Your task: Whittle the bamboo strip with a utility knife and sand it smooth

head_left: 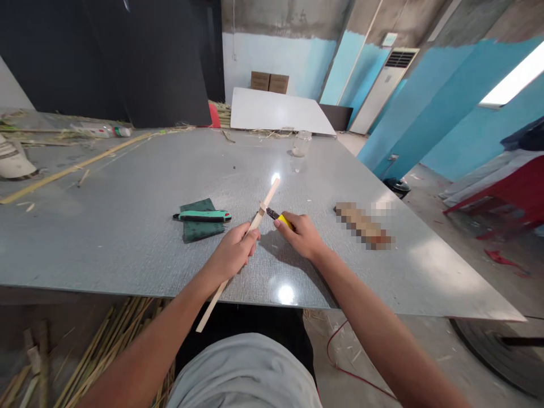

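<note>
My left hand [236,249] is closed around a thin pale wooden strip [271,194], which slants from my lap up over the tabletop. A short crosspiece or curl sits on the strip just above my fingers; which of these it is I cannot tell. In my right hand [304,233] is a yellow utility knife [285,221], its dark tip against or close to the strip at that spot. Left of my hands, a green-and-black pen-shaped tool [204,216] lies across a dark green sheet [203,231], perhaps sandpaper.
The grey table [140,249] spans the view. A glass jar [301,144] stands toward its far edge, and a blurred-out brown object [363,225] lies at right. Bamboo strips [110,345] are piled below the front edge at left. A yellow strip [76,167] runs along the left side.
</note>
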Action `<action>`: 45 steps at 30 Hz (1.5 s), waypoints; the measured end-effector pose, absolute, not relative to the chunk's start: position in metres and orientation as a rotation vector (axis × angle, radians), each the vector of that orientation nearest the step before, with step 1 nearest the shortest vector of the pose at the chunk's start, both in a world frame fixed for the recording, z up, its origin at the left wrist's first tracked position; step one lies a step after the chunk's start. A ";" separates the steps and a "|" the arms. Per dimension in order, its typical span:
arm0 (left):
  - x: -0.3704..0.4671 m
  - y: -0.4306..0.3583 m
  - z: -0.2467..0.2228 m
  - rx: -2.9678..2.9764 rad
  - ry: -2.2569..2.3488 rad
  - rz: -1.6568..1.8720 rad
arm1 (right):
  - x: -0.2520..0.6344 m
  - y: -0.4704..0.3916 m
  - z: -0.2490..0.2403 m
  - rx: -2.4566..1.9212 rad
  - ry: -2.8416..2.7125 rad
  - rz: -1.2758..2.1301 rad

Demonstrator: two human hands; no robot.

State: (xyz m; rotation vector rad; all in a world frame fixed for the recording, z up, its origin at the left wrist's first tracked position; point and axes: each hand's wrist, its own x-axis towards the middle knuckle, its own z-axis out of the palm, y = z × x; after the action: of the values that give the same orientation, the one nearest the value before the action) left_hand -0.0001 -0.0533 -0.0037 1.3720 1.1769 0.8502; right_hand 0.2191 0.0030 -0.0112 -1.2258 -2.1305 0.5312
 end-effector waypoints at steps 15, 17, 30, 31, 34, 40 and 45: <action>-0.002 -0.059 -0.026 1.324 1.132 0.994 | 0.207 -0.004 -0.011 -1.110 -2.328 0.553; -0.002 -0.060 -0.026 1.362 1.154 1.006 | 0.205 -0.006 -0.010 -1.103 -2.334 0.566; -0.007 -0.076 -0.010 1.573 1.125 0.844 | 0.224 0.009 -0.007 -1.451 -1.934 0.316; -0.007 -0.078 -0.009 1.566 1.084 0.777 | 0.230 0.013 -0.007 -1.507 -1.822 0.303; -0.007 -0.083 -0.011 1.601 0.988 0.635 | 0.253 0.026 -0.008 -1.612 -1.571 0.197; -0.005 -0.078 -0.022 1.503 1.157 0.853 | 0.253 0.025 -0.013 -1.538 -1.661 0.265; -0.007 -0.075 -0.022 1.376 1.116 0.924 | 0.221 0.008 -0.011 -1.311 -2.009 0.464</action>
State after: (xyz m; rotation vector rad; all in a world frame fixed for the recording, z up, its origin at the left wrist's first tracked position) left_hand -0.0065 -0.0751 -0.0222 1.3762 1.1156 0.9241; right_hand 0.2206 0.0078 -0.0105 -1.3115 -2.0087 0.4639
